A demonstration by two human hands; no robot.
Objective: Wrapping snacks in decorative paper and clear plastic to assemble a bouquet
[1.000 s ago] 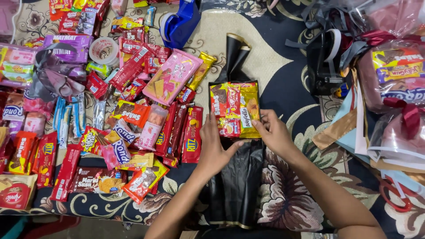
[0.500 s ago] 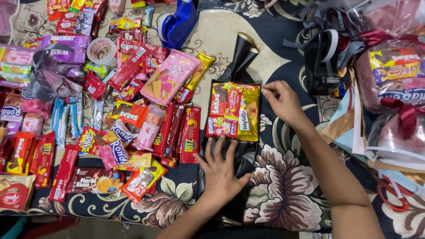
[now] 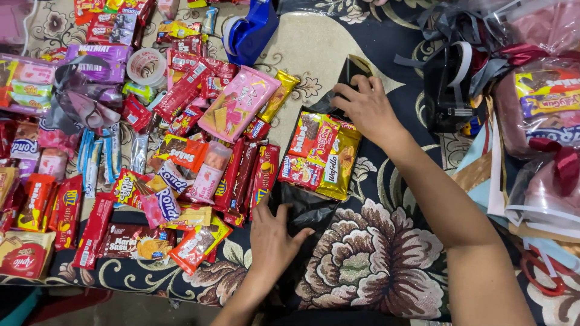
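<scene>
Floral cloth [image 3: 362, 265]: shiny black bag [image 3: 305, 211] w/ snack packs [image 3: 323, 154]

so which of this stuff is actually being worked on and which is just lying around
In hand:
- black plastic sheet, left hand flat on its near end, right hand at its far end
- small stack of snack packets lying on the sheet

Lying about:
- spread of snack packets
- blue tape dispenser
- tape roll
- wrapped parcels

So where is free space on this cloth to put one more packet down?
One bare patch is the beige area between the blue tape dispenser and the right hand. Another is the big flower print below the snack stack, between the left hand and the right forearm. Everything left of the black plastic sheet is crowded with snack packets.
</scene>
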